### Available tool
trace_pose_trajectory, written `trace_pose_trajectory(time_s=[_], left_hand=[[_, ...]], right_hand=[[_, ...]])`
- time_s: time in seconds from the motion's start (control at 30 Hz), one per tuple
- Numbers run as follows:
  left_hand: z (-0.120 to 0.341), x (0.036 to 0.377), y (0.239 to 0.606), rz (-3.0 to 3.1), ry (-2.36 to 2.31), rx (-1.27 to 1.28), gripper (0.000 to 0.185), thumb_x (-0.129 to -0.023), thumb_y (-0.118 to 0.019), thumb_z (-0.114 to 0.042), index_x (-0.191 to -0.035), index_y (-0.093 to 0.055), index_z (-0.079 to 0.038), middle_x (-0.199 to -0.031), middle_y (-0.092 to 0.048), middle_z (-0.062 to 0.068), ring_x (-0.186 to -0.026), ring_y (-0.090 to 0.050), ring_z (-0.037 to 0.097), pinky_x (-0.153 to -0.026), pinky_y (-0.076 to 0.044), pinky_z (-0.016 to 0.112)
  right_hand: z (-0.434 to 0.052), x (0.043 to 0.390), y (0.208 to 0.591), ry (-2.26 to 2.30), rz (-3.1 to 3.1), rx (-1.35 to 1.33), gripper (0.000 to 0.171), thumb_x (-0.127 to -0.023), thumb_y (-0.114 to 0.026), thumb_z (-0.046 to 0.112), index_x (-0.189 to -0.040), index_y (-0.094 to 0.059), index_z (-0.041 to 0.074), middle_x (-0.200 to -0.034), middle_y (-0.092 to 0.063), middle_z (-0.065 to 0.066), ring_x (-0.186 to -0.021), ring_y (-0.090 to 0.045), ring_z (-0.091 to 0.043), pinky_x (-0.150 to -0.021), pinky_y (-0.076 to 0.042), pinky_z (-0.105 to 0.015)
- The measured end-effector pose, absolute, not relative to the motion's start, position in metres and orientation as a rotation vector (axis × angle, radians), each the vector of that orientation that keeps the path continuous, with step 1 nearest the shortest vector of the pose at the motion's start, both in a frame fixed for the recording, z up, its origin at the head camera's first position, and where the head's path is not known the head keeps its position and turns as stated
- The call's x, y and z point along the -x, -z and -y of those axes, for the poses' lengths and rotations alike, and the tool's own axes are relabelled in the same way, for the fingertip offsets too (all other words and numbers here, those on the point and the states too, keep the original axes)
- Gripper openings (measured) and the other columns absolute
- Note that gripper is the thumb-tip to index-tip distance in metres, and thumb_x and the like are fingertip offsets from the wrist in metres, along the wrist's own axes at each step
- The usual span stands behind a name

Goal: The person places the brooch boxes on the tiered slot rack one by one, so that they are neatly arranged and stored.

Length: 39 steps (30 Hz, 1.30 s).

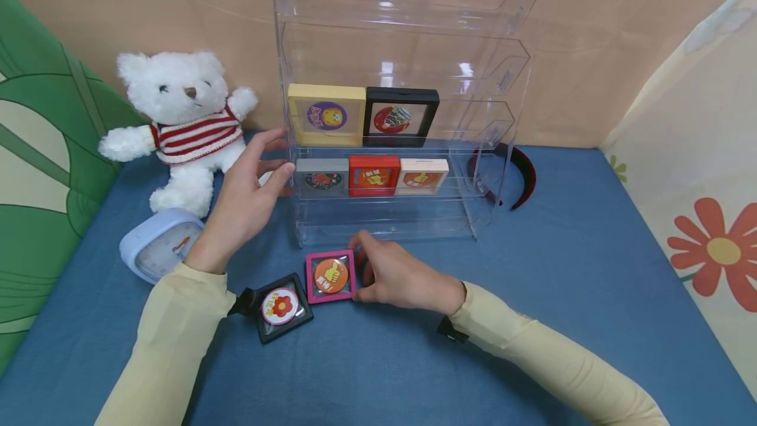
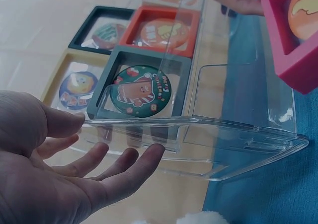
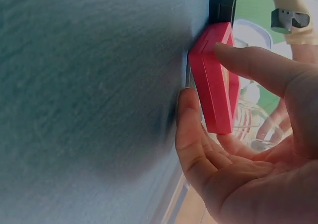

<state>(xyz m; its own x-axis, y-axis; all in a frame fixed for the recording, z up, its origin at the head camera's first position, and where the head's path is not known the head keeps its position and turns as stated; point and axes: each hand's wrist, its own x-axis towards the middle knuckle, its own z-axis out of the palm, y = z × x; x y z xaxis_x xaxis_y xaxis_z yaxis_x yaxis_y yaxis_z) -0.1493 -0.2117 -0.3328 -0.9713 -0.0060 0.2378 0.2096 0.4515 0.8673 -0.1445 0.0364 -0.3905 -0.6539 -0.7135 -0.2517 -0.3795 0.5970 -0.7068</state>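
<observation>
My left hand (image 1: 244, 206) grips the left side panel of a clear tiered display rack (image 1: 384, 215); in the left wrist view its thumb lies on one face and its fingers on the other. With my right hand (image 1: 402, 275) I hold a small pink square frame (image 1: 331, 276) by its right side, thumb at the near corner and fingertips at the far one. The frame carries an orange badge with a yellow thumbs-up hand. Just left of it lies a black frame (image 1: 284, 308) with a red flower badge, partly beside my left sleeve.
Yellow (image 1: 327, 116) and black (image 1: 401, 117) frames stand on one tier; grey (image 1: 322, 178), red (image 1: 374, 175) and pale pink (image 1: 422, 177) ones stand below. A white teddy bear (image 1: 183, 117) and light-blue clock (image 1: 162, 245) sit left. Behind the rack's right side lies a dark red headband (image 1: 523, 176).
</observation>
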Motion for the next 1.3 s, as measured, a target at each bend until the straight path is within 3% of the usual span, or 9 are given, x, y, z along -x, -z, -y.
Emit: trace_pose_trajectory(time_s=[0.3, 0.6, 0.83, 1.3], left_hand=[[0.212, 0.149, 0.331, 2.493, 1.53, 0.181, 0.053, -0.106, -0.053, -0.008, -0.155, -0.035, -0.009, -0.147, -0.043, 0.019, -0.126, -0.054, 0.039, -0.089, -0.056, 0.056], [0.212, 0.149, 0.331, 2.496, 1.532, 0.174, 0.053, -0.105, -0.053, -0.008, -0.155, -0.035, -0.008, -0.147, -0.043, 0.019, -0.126, -0.054, 0.04, -0.089, -0.056, 0.056], [0.213, 0.149, 0.331, 2.497, 1.526, 0.177, 0.053, -0.106, -0.053, -0.008, -0.155, -0.035, -0.008, -0.147, -0.044, 0.019, -0.126, -0.054, 0.04, -0.088, -0.057, 0.056], [0.212, 0.148, 0.332, 2.492, 1.531, 0.188, 0.052, -0.106, -0.053, -0.009, -0.155, -0.036, -0.008, -0.146, -0.044, 0.019, -0.125, -0.055, 0.038, -0.087, -0.057, 0.056]], right_hand=[[-0.035, 0.14, 0.389, 0.934, -2.253, 0.827, 0.063, -0.085, -0.083, 0.007, -0.132, -0.041, 0.01, -0.099, -0.064, -0.002, -0.076, -0.063, -0.011, -0.066, -0.056, -0.026], [-0.037, 0.137, 0.39, 1.032, -2.239, 0.908, 0.049, -0.092, -0.075, 0.006, -0.126, -0.041, 0.01, -0.099, -0.067, -0.002, -0.081, -0.066, -0.012, -0.071, -0.057, -0.024], [-0.038, 0.136, 0.393, 1.099, -2.274, 1.007, 0.037, -0.096, -0.072, 0.01, -0.122, -0.045, 0.012, -0.097, -0.071, -0.003, -0.077, -0.064, -0.011, -0.067, -0.056, -0.025], [-0.039, 0.134, 0.393, 1.115, -2.307, 0.986, 0.038, -0.094, -0.075, 0.011, -0.121, -0.049, 0.015, -0.101, -0.069, -0.001, -0.078, -0.066, -0.008, -0.068, -0.058, -0.024]])
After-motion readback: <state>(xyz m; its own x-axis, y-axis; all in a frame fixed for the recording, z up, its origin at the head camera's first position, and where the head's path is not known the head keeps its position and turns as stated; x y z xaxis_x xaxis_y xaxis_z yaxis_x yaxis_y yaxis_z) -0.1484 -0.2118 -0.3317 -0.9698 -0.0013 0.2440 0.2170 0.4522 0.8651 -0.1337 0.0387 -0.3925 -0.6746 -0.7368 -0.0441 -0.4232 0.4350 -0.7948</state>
